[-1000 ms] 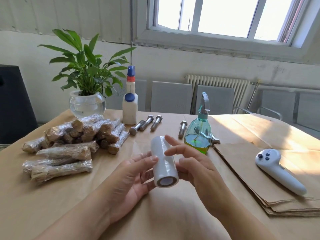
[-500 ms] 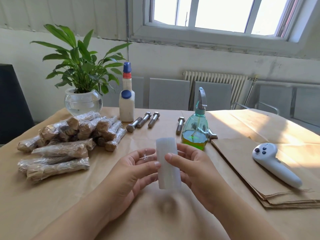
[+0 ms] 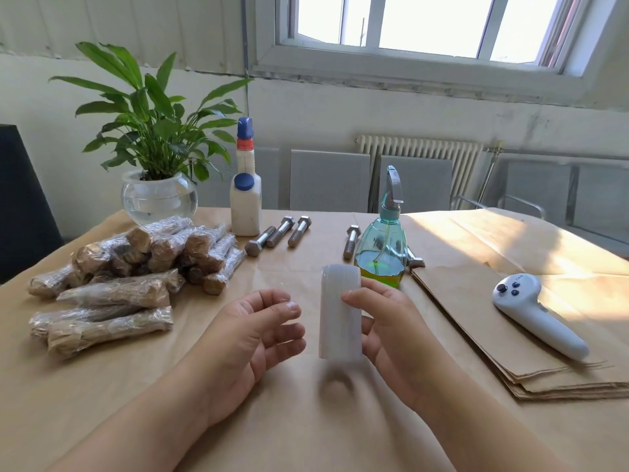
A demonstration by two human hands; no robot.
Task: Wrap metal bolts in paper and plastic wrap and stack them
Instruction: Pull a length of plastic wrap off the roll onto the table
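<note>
On the paper-covered worktop (image 3: 102, 386), a stack of paper-and-film-wrapped bolts (image 3: 136, 264) waits at left. The left hand (image 3: 252, 332), which steadied the roll a second ago, now hovers apart from it, fingers loosely curled and empty. The right hand (image 3: 391, 332) alone grips the upright white plastic-wrap roll (image 3: 339, 311), likely seeking the film's edge; bare steel bolts (image 3: 279, 230) lie beyond.

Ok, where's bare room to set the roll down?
Bare brown paper lies between the pile of wrapped bolts and the green spray bottle, ahead of the left hand. The near table edge is free too. Crowded: the kraft sheet stack carries a white controller.
</note>
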